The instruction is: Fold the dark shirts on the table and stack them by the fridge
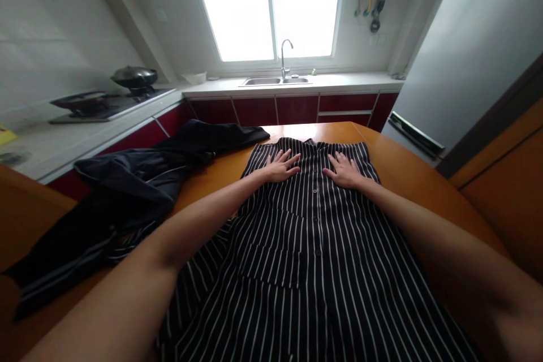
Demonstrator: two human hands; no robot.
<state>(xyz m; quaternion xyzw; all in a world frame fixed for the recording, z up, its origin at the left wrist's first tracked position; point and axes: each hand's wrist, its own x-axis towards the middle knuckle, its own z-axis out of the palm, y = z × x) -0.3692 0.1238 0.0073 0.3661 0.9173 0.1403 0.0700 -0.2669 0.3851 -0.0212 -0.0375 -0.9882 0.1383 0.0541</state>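
Black, white-striped button-up shirt (pixel 271 317) spread on the wooden table (pixel 407 181), left hand (pixel 280 169) and right hand (pixel 344 172) laid flat upon it.
At the table's middle, the shirt is placed front up, its collar (pixel 292 145) toward the table's far edge; near that end both palms are rested, fingers splayed, nothing gripped. Spreading is judged largely done, with the front buttons (pixel 315 191) lined up lengthwise and the patch pocket (pixel 271 266) uppermost. No fold is seen across the body, and ripples are left unsmoothed. On the table's left part, a dark garment with pale piping (pixel 136 181) is heaped loosely.
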